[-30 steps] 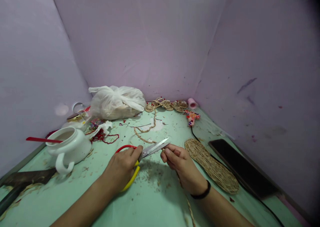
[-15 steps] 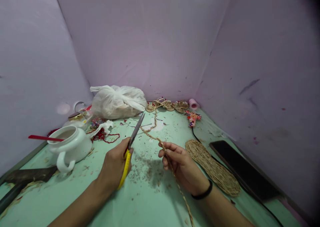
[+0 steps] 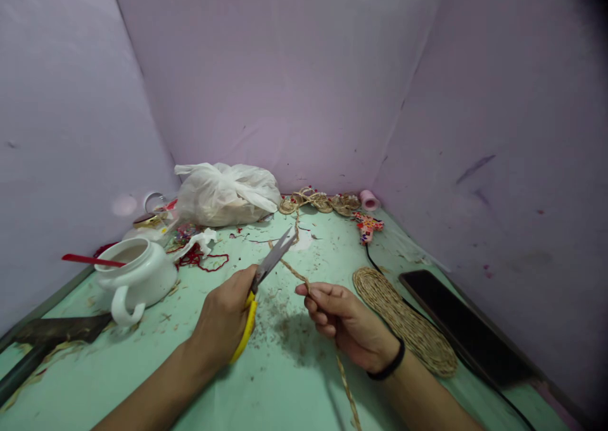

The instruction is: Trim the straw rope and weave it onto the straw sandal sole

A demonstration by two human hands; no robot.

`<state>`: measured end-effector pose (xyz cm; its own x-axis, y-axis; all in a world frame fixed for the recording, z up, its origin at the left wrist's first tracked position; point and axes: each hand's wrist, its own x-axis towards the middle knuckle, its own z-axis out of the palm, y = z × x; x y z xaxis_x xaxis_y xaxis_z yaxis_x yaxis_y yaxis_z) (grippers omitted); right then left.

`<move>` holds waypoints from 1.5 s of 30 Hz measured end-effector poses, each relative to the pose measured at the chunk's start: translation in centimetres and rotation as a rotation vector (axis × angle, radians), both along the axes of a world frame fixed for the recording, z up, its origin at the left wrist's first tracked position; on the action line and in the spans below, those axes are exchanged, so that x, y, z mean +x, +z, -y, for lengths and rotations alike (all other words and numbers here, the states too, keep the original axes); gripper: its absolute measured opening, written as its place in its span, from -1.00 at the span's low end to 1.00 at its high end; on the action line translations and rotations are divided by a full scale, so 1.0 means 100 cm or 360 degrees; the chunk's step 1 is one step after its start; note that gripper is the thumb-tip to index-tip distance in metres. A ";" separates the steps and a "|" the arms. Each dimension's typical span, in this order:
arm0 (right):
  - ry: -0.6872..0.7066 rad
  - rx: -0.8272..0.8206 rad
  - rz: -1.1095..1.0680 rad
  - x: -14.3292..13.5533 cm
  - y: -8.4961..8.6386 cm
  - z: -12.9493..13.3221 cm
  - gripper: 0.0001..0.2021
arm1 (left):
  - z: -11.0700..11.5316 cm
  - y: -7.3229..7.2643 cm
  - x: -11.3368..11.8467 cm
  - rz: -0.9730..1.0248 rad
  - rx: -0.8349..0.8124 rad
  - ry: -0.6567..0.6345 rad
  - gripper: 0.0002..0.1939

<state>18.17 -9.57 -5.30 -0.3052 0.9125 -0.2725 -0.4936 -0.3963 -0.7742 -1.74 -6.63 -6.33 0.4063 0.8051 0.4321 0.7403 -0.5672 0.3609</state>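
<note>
My left hand (image 3: 225, 320) is closed round the yellow handles of a pair of scissors (image 3: 277, 258), whose blades point up and to the right over the table. The blades look closed together, and their tips lie close to a braided straw cord (image 3: 295, 269). Pinched between the thumb and fingers of my right hand (image 3: 339, 314), the cord runs down toward the near edge and away toward the back. Part of it is hidden behind the blades and my fingers. A woven straw sole (image 3: 403, 320) lies flat to the right of my right hand.
On the left stand a white pot (image 3: 137, 273) with a red stick (image 3: 92, 260) and a dark hammer-like tool (image 3: 61, 331). At the back are a white plastic bag (image 3: 228, 193), straw pieces (image 3: 344, 203) and a patterned glue gun (image 3: 368, 227). A dark slab (image 3: 463, 323) lies right.
The scissors have tilted to the right, bringing their blades nearer the cord. My right hand has drawn slightly down, now in a tighter pinch on the cord.
</note>
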 end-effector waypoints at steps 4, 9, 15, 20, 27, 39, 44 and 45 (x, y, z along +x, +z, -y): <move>-0.0178 0.0205 0.0476 0.000 0.003 0.001 -0.77 | -0.002 -0.003 0.001 -0.0234 0.0152 -0.0146 -0.47; -0.0292 0.0180 0.0745 -0.001 0.005 0.000 -0.76 | -0.004 -0.010 0.002 -0.0427 0.0207 -0.0251 -0.47; -0.0199 0.0244 0.0760 -0.003 0.006 0.002 -0.75 | -0.005 -0.006 0.003 -0.0442 0.0211 -0.0351 -0.52; -0.0117 0.0342 0.0719 -0.004 0.005 0.003 -0.78 | -0.006 -0.006 0.003 -0.0451 0.0245 -0.0394 -0.53; 0.0004 0.0263 0.0500 0.002 0.005 0.003 -0.76 | -0.010 -0.001 -0.002 -0.0552 0.0393 -0.0371 -0.60; 0.0105 0.0100 0.0447 0.007 0.008 0.002 -0.79 | -0.009 0.001 -0.002 -0.0539 0.0432 -0.0468 -0.56; 0.0201 0.0118 0.0260 0.010 0.008 0.001 -0.82 | -0.010 0.001 -0.003 -0.0566 0.0425 -0.0480 -0.56; 0.0228 0.0103 0.0208 0.011 0.008 0.001 -0.82 | -0.010 0.001 -0.003 -0.0560 0.0417 -0.0483 -0.56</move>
